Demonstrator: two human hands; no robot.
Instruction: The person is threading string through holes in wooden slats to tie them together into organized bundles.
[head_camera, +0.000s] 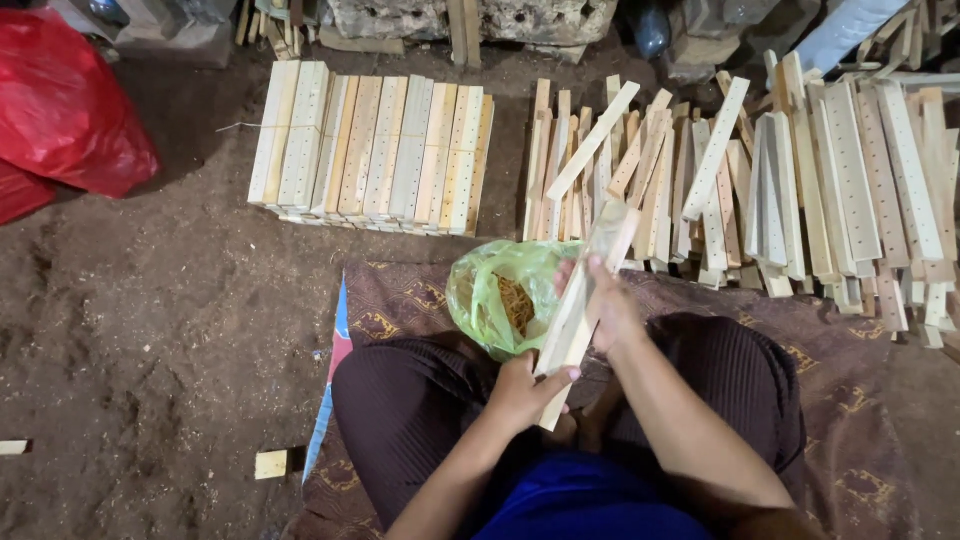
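I sit cross-legged and hold a pale wooden slat (588, 285) slanting up to the right over my lap. My left hand (522, 388) grips its lower end. My right hand (607, 305) wraps around its middle from the right. Just left of the slat lies a green plastic bag (490, 290) holding small yellowish sticks. Ahead on the right a loose pile of slats with drilled holes (760, 180) lies on the ground. Ahead on the left the same kind of slats form a neat stack (375, 150).
A patterned brown mat (850, 400) lies under me on the sawdust-covered dirt floor (150, 330). A red plastic bag (60, 110) sits at far left. Small wood offcuts (270, 464) lie near my left knee. Stone blocks and timber line the back.
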